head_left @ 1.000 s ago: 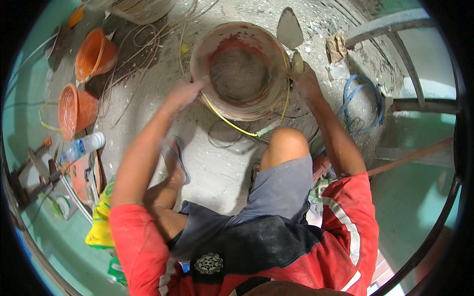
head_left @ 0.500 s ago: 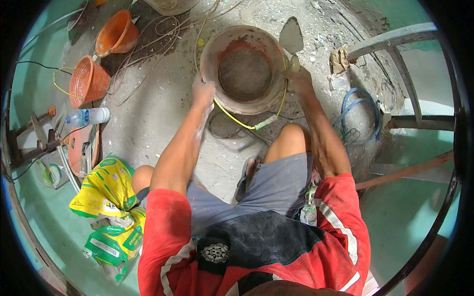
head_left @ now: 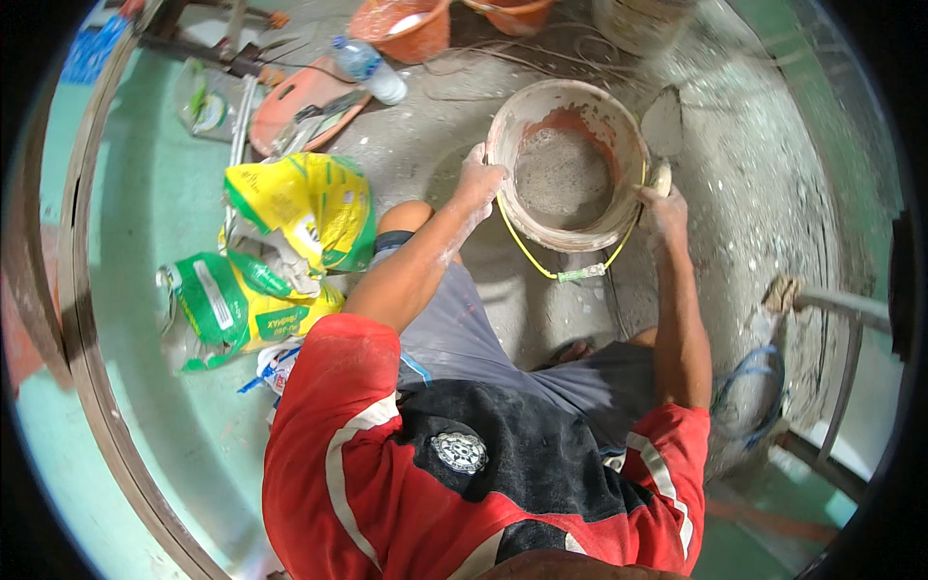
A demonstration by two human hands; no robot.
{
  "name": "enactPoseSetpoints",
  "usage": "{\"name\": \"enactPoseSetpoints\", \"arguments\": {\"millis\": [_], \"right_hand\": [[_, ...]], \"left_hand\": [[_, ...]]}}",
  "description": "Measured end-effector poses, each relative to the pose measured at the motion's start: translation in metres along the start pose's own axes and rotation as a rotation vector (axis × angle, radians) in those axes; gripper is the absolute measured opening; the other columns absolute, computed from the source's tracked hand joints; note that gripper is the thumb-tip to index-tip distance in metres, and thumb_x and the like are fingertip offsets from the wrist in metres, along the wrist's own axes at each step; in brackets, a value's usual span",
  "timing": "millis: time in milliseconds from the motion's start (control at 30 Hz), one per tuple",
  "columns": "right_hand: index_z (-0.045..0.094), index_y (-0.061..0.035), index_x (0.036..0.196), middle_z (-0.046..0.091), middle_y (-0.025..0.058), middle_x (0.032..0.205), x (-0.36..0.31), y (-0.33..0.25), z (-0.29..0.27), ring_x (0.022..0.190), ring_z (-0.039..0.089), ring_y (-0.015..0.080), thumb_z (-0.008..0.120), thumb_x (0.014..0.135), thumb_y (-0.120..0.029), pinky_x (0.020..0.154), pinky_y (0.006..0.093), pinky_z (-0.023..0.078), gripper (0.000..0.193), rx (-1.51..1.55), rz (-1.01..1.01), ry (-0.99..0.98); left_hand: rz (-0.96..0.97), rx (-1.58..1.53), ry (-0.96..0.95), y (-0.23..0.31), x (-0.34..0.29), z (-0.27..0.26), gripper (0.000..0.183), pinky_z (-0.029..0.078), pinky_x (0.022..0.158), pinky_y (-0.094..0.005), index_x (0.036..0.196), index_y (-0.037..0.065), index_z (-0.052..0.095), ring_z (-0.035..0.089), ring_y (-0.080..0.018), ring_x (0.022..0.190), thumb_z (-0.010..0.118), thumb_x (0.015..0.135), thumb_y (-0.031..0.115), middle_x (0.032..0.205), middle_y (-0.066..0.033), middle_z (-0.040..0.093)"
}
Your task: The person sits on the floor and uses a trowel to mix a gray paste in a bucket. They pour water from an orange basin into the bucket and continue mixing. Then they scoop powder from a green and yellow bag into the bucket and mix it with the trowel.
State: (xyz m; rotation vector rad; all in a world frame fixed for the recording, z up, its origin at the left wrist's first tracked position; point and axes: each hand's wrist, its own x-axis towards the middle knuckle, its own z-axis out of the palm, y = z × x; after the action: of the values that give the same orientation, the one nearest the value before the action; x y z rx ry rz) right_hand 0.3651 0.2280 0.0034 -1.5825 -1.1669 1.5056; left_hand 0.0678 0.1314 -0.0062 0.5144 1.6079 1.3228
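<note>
Person seated on the floor [head_left: 406, 164], seen from above, with both hands at a bucket. The bucket [head_left: 572, 238], round and coated with dried grey residue, stands in the upper middle of the frame, right of centre; its inner wall shows red patches, and a grey mix [head_left: 564, 179] lies inside it. A thin yellow handle [head_left: 523, 253] with a pale green grip [head_left: 581, 274] hangs along the bucket's lower side.

The left hand [head_left: 479, 182] is at the bucket's left edge, its fingers curled and pinching the rim; the fingertips are partly hidden. The right hand [head_left: 665, 209], at the bucket's right edge, has its fingers closed around the pale grip of a trowel [head_left: 663, 126], whose grey blade points toward the top of the frame. Whether these fingers also press on the rim cannot be told.

In the upper left, a clear bottle [head_left: 371, 70] lies beside a reddish board [head_left: 280, 111]. Two orange pails [head_left: 418, 46] and a pale tub [head_left: 640, 24] are cut by the upper edge. Crumpled yellow-and-green bags [head_left: 329, 203] lie left of centre; a blue hose [head_left: 773, 391] is coiled at the lower right.
</note>
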Motion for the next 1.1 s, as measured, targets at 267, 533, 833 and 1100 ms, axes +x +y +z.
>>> {"name": "enactPoseSetpoints", "arguments": {"millis": [267, 533, 833, 1100], "right_hand": [[0.066, 0.004, 0.1, 0.071, 0.015, 0.091, 0.066, 0.054, 0.114, 0.081, 0.067, 0.0224, 0.078, 0.07, -0.022, 0.076, 0.036, 0.051, 0.041, -0.296, -0.071, 0.004], [0.066, 0.0041, 0.097, 0.07, 0.0126, 0.086, 0.061, 0.067, 0.136, 0.076, 0.065, 0.0216, 0.078, 0.069, -0.018, 0.072, 0.0362, 0.05, 0.038, -0.352, -0.097, -0.021], [0.065, 0.0046, 0.102, 0.069, 0.0087, 0.093, 0.086, 0.087, 0.132, 0.076, 0.062, 0.0183, 0.077, 0.07, -0.015, 0.072, 0.0335, 0.049, 0.039, -0.103, 0.009, -0.187], [0.065, 0.0043, 0.1, 0.068, 0.0088, 0.091, 0.087, 0.065, 0.13, 0.074, 0.062, 0.0201, 0.075, 0.07, -0.012, 0.067, 0.037, 0.049, 0.035, -0.385, -0.029, -0.133]], "left_hand": [[-0.069, -0.023, 0.238, -0.011, 0.042, -0.082, 0.045, 0.049, 0.086, -0.0382, 0.117, -0.003, 0.056, 0.062, -0.0264, 0.094, 0.055, 0.072, -0.009, 0.103, -0.0141, 0.064], [0.278, 0.252, 0.406, 0.046, -0.05, -0.108, 0.063, 0.046, 0.094, -0.041, 0.136, -0.006, 0.043, 0.059, -0.0295, 0.109, 0.068, 0.08, 0.009, 0.126, -0.0228, 0.056], [0.432, 1.321, 1.215, 0.063, -0.184, -0.21, 0.096, 0.033, 0.105, -0.0489, 0.144, 0.001, 0.029, 0.04, -0.0429, 0.127, 0.082, 0.067, 0.025, 0.139, -0.0282, 0.041], [0.245, 1.023, 0.882, 0.065, -0.158, -0.251, 0.023, 0.049, 0.079, -0.0484, 0.097, 0.005, 0.067, 0.063, -0.0403, 0.09, 0.052, 0.082, 0.015, 0.095, -0.0218, 0.067]]}}
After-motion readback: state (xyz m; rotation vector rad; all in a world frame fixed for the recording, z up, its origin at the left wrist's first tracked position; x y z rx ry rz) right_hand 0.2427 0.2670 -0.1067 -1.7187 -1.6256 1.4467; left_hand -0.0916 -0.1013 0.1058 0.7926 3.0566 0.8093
